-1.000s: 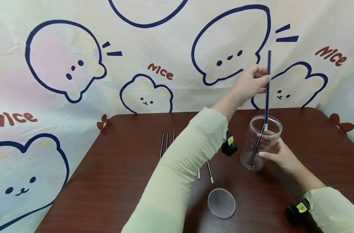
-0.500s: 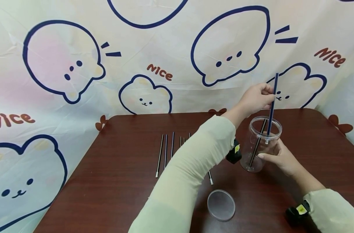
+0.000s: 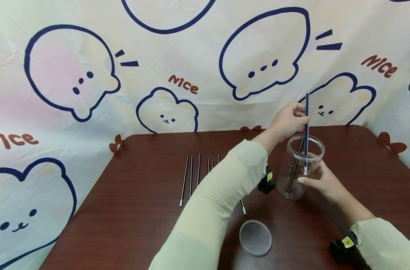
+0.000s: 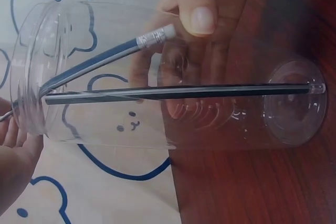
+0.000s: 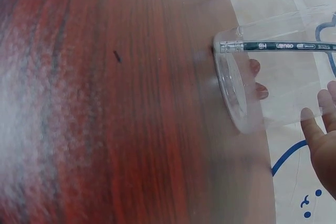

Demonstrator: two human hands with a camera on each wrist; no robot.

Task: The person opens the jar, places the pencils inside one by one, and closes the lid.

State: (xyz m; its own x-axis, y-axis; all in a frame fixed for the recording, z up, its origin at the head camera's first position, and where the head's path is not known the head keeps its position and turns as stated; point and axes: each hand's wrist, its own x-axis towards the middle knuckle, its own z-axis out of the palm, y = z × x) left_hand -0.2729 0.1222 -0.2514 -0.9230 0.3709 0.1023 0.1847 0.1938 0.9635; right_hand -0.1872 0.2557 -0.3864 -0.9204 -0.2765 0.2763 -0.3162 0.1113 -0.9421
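My left hand (image 3: 287, 120) pinches a blue pencil (image 3: 307, 129) upright above the mouth of a clear jar (image 3: 283, 176). Its eraser end (image 4: 167, 33) points down and hangs inside the jar, well above the base. A dark pencil (image 4: 184, 92) leans inside the same jar, eraser down at the bottom. My right hand (image 3: 329, 183) grips the jar from the right side, thumb towards me, fingers behind the wall. In the right wrist view, the eraser end of the dark pencil (image 5: 283, 46) shows through the wall near the base.
Several pencils (image 3: 183, 182) lie side by side on the brown table (image 3: 124, 210), partly hidden by the left sleeve (image 3: 205, 206). A round clear lid (image 3: 255, 238) lies nearer me, left of the jar. A printed cloth (image 3: 225, 112) hangs behind the table.
My left hand has come down, lowering the blue pencil from the jar's rim to inside it; the pencil tilted right, then came back upright. My right hand still holds the jar in place.
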